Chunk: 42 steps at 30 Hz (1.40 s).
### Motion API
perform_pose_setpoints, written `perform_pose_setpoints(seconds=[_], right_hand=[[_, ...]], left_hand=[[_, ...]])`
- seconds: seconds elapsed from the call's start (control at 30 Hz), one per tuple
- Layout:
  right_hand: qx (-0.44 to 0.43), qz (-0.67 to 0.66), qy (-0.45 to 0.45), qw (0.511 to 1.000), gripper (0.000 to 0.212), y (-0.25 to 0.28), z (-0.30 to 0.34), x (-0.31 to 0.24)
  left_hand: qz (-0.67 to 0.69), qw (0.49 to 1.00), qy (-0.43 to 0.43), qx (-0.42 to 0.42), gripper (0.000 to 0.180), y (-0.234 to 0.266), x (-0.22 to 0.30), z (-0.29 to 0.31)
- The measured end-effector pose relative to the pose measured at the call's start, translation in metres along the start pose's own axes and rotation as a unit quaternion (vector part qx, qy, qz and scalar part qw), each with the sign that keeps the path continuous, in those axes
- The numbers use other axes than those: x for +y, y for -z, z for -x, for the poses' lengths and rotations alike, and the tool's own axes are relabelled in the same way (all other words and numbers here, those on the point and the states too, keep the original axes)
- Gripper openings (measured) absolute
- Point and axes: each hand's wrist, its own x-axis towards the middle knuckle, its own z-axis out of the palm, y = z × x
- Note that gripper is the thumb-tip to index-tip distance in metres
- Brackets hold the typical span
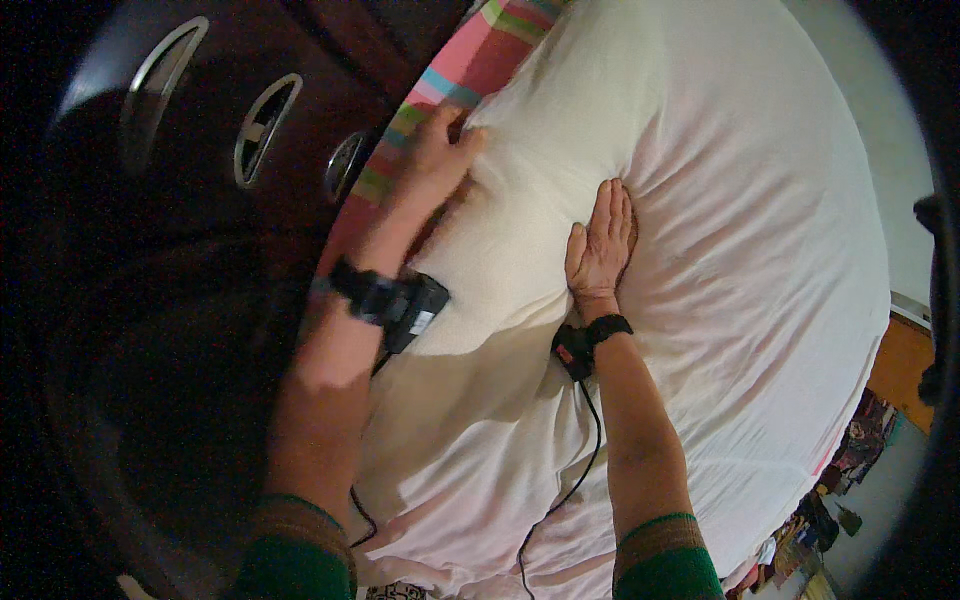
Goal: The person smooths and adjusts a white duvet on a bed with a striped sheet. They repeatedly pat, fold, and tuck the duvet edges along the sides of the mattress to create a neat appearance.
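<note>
A cream-white bed sheet (760, 220) is spread over a bed, wrinkled in long folds toward the right. My right hand (602, 235) lies flat on it near the middle, fingers straight and pointing away from me, thumb apart. At the sheet's left edge is my left hand (445, 150), slightly smeared by motion. Its thumb side touches the sheet, and its bent fingers are partly hidden over the striped multicoloured cloth (500, 35). Whether those fingers grip the sheet's edge does not show. Each wrist wears a black strap with a small box, the left box (418, 312) and the right box (572, 352).
A dark headboard (230, 220) with silver-rimmed oval cutouts (268, 130) borders the bed on the left. Black cables (570, 495) trail from the wrist boxes over the sheet. Beyond the right side are a pale wall (850, 60) and a heap of clothes and other items (815, 525).
</note>
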Motion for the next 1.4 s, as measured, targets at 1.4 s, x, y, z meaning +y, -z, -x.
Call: perform_pose_setpoints(seconds=[1.4], right_hand=[[-0.013,-0.018,-0.023,0.999,0.058,0.002,-0.003,0.000]], left_hand=[[-0.039,0.998,-0.021,-0.053,0.070,-0.010,-0.005,-0.019]])
